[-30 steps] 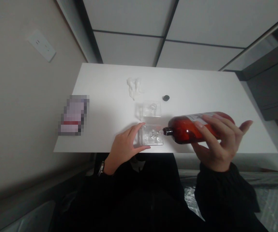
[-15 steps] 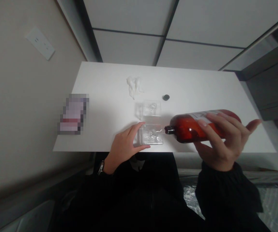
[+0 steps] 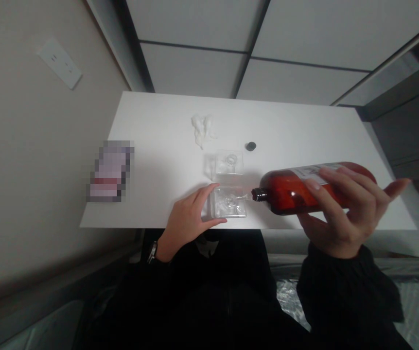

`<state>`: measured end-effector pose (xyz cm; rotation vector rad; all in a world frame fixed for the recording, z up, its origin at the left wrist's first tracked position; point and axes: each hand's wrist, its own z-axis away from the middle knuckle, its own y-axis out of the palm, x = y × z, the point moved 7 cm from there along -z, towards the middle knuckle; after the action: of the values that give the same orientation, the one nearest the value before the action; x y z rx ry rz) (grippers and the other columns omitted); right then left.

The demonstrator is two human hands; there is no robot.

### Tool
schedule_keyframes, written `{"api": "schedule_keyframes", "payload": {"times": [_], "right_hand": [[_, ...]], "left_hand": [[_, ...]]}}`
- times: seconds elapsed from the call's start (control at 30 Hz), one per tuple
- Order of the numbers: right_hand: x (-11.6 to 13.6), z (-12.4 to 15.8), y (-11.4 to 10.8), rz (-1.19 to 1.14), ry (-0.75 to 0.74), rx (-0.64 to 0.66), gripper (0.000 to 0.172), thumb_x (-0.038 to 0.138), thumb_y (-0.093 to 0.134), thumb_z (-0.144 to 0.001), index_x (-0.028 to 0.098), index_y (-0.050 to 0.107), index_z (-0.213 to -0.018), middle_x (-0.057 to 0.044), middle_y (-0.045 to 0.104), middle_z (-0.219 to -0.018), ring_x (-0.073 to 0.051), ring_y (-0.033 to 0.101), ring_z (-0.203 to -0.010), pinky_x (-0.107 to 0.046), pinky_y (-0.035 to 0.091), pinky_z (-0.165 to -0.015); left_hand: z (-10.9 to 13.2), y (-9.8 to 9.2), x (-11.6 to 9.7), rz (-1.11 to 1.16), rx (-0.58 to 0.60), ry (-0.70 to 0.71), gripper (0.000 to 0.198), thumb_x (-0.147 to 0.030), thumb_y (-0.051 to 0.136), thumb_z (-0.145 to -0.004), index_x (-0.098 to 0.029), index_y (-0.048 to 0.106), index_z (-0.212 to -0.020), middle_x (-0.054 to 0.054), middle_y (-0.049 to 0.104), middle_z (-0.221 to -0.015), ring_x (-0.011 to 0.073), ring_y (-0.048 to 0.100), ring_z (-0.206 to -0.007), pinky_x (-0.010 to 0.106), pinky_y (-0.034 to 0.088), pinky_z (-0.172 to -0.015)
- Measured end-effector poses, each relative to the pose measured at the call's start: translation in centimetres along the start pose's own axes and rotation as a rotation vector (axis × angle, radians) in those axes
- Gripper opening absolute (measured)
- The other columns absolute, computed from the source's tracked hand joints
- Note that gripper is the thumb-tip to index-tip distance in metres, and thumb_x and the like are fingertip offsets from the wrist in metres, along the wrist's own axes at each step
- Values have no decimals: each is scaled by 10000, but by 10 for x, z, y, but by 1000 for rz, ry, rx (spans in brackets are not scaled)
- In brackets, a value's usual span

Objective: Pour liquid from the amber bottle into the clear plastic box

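Observation:
My right hand (image 3: pixel 353 209) is wrapped round a large amber-red bottle (image 3: pixel 293 192) with a pale label, tilted nearly level, its uncapped black neck pointing left. A clear stream runs from the mouth into a clear plastic box (image 3: pixel 239 209) near the table's front edge. With thumb and fingers at its near and far sides, my left hand (image 3: pixel 189 214) grips that box from the left. Ring-like ripples or a round shape show inside it. Just behind stands a second clear box (image 3: pixel 236 167), which no hand touches.
On the white table (image 3: pixel 158 160), a small black cap (image 3: pixel 251 146) lies behind the bottle. White crumpled wads (image 3: pixel 202 130) lie further back. A pixelated flat object (image 3: pixel 109 172) rests at the left edge. A wall (image 3: pixel 23 146) borders the left side, and pale panels (image 3: pixel 195 73) stand behind.
My right hand and the bottle have shifted slightly to the right, drawing the mouth a little away from the box. The stream continues. My left hand stays in place.

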<state>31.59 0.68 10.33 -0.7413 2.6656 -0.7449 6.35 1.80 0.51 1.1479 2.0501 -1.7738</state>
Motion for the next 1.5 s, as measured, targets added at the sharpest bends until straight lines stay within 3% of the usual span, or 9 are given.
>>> {"api": "schedule_keyframes", "payload": {"times": [0.3, 0.67, 0.83, 1.07, 1.5], "right_hand": [[1, -4, -1, 39, 12, 25, 770, 155, 770, -870, 484, 515, -1518, 76, 662, -1453, -243, 648, -1282, -610, 245, -1300], [1, -8, -4, 45, -27, -18, 719, 156, 769, -876, 472, 564, -1488, 50, 709, -1339, -265, 687, -1167, -666, 340, -1241], [-4, -6, -5, 49, -2, -12, 667, 164, 757, -867, 527, 606, -1405, 71, 717, -1290, -291, 706, -1110, -743, 297, -1217], [0, -11, -7, 44, -68, -33, 761, 107, 807, -813, 456, 596, -1456, 59, 704, -1370, -288, 707, -1159, -690, 305, -1259], [-1, -12, -10, 71, -83, -37, 665, 113, 813, -821, 457, 658, -1370, 59, 721, -1295, -292, 708, -1129, -722, 392, -1190]], "left_hand": [[0, -1, 0, 1, -6, 3, 822, -513, 854, -829, -228, 455, -1489, 135, 698, -1385, 310, 715, -1241, 434, 621, -989], [0, -1, 1, 3, -8, 11, 817, -494, 860, -829, -240, 449, -1488, 126, 697, -1386, 305, 715, -1242, 425, 621, -981], [0, 0, 0, 3, -4, 8, 824, -493, 857, -832, -237, 442, -1497, 129, 691, -1396, 308, 706, -1258, 434, 620, -986], [0, 0, 0, 0, -4, 9, 804, -503, 842, -845, -228, 448, -1490, 132, 691, -1396, 304, 709, -1252, 432, 619, -993], [0, 0, 0, -3, -11, 10, 812, -519, 842, -838, -236, 447, -1489, 130, 690, -1400, 311, 712, -1245, 439, 626, -970]]}}
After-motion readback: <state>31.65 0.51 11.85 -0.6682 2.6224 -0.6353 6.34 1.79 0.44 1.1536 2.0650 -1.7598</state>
